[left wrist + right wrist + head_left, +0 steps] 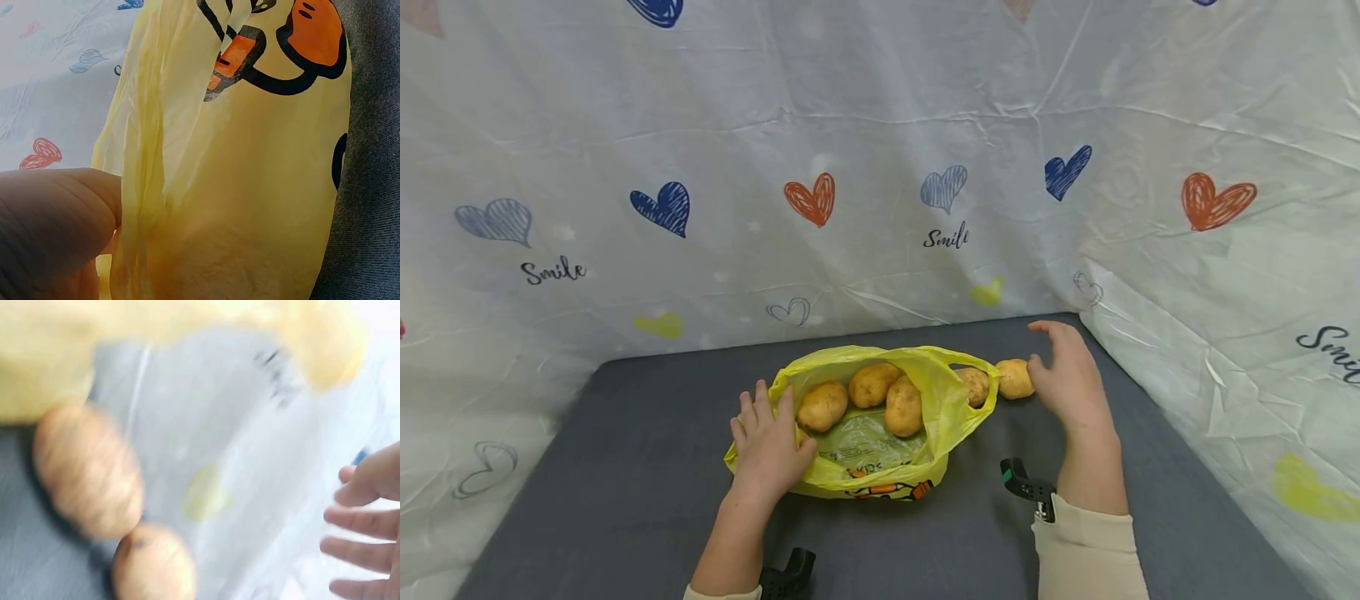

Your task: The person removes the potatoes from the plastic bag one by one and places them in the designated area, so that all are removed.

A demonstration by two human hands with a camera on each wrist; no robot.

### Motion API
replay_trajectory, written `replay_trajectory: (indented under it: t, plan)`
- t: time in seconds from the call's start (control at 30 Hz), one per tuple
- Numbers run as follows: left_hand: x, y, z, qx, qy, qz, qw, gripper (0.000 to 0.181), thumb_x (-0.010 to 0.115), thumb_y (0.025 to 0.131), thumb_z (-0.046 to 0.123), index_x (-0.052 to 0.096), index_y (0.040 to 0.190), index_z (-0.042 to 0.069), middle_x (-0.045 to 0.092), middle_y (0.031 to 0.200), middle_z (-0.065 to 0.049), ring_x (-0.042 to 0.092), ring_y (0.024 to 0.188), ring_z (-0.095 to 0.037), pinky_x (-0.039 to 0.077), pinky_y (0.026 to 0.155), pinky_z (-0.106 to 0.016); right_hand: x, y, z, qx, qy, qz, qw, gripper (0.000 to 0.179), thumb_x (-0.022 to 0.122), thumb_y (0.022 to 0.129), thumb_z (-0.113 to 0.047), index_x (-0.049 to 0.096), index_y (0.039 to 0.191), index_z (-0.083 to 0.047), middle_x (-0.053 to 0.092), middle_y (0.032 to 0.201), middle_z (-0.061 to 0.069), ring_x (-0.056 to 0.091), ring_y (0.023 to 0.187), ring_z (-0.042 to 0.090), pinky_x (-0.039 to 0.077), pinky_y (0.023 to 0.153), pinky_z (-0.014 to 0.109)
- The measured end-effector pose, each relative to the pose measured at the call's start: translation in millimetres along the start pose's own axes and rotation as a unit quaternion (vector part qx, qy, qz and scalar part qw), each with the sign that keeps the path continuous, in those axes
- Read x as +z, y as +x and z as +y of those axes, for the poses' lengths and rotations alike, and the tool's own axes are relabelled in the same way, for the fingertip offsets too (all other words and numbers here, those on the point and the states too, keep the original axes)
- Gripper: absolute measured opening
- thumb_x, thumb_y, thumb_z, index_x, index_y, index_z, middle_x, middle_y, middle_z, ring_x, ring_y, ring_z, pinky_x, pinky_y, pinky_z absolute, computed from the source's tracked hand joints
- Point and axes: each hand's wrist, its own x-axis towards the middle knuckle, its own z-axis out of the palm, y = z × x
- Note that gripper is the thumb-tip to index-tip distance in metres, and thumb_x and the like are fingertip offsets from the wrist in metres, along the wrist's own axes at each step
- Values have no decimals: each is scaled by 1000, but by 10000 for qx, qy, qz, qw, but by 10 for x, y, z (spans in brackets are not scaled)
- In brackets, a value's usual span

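So yeah, you've got your left hand (770, 446) spread against the bag (942, 392), right hand (1067, 377) wide and empty near two loose potatoes (1015, 380).

One potato (87, 472) lay on the dark counter (25, 550) near the yellow bag (37, 369), just beside a second potato (153, 565), both blurred. The right hand (372, 523) stood apart from them, fingers (362, 553) spread.

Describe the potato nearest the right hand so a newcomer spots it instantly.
On the dark table, find the open yellow bag. Follow its handle toward the right hand: the outer potato lies there. Unlike the neighbouring potato, framed by that handle, it shows just beyond.
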Motion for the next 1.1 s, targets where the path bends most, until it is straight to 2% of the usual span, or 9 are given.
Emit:
replay_trajectory:
  t: [0.13, 0.23, 0.4, 0.53, 0.63, 0.7, 0.87, 0.97, 1.1]
  plan:
    - [1, -7, -2, 4, -7, 2, 10000, 84, 67, 93, 16, 22, 162, -1, -5, 165, -35, -12, 149, -56, -3, 115, -74, -32, -94, -290, -433, 352, 403, 9976, 35, 54, 100, -6, 62, 134, -5, 55, 138, 19, 57, 118, 40, 49, 94, 58]
    - [0, -14, -3, 13, -11, 3, 10000, 85, 68, 93, 16, 22, 162, -1, -4, 164, -35, -11, 149, -56, -2, 115, -74, 52, -143, -506, -938, 597, 232, 9935, 29, 56, 99, -4, 67, 126, -5, 63, 125, 13, 64, 105, 32, 55, 90, 51]
    - [-19, -14, -7, 17, 37, -87, 10000, 86, 68, 91, 12, 22, 162, 0, -4, 165, -35, -12, 149, -56, -3, 114, -74, 346, -226, -854, -1799, 661, -785, 9783, 25, 63, 97, -5, 72, 121, -7, 70, 117, 4, 67, 94, 21, 58, 84, 41]
    - [-48, -12, -2, 6, 84, -171, 9998, 88, 67, 89, 10, 21, 162, 0, -5, 165, -34, -13, 149, -55, -5, 114, -74, 657, -270, -1027, -2195, 330, -1797, 9584, 31, 64, 98, -6, 70, 128, -7, 69, 125, 6, 67, 108, 24, 56, 90, 41]
    - [-65, -17, 12, 5, 79, -248, 9997, 91, 70, 88, 10, 19, 163, 0, -6, 165, -33, -14, 150, -54, -6, 115, -73, 862, -270, -1038, -2168, -150, -2306, 9485, 42, 64, 97, -3, 61, 139, -1, 61, 140, 14, 57, 129, 33, 49, 104, 46]
    - [-74, -21, 18, -10, 64, -323, 9995, 92, 70, 88, 10, 18, 163, 0, -8, 166, -32, -16, 150, -53, -8, 115, -72, 962, -254, -1002, -1989, -478, -2423, 9484, 50, 64, 96, 0, 54, 146, 1, 55, 146, 18, 51, 135, 36, 45, 109, 48]
    - [-87, -37, 41, -24, 67, -403, 9992, 91, 72, 88, 11, 21, 163, 0, -8, 166, -31, -16, 150, -52, -8, 115, -72, 1099, -196, -849, -1329, -808, -2557, 9542, 56, 63, 93, 6, 51, 148, 2, 60, 138, 20, 61, 121, 37, 52, 97, 48]
    - [-85, -37, 46, 4, 93, -383, 9992, 89, 72, 88, 12, 23, 162, 0, -7, 166, -31, -15, 150, -52, -7, 115, -72, 1133, -172, -775, -1309, -912, -2491, 9552, 54, 65, 90, 9, 55, 143, 2, 65, 128, 20, 64, 114, 37, 53, 92, 49]
    - [-81, -36, 43, 49, 78, -351, 9993, 86, 69, 88, 10, 25, 161, -2, -7, 166, -31, -15, 150, -52, -7, 115, -72, 1148, -147, -740, -1367, -1052, -2323, 9572, 59, 68, 90, 8, 53, 147, 1, 60, 136, 24, 59, 122, 41, 51, 98, 52]
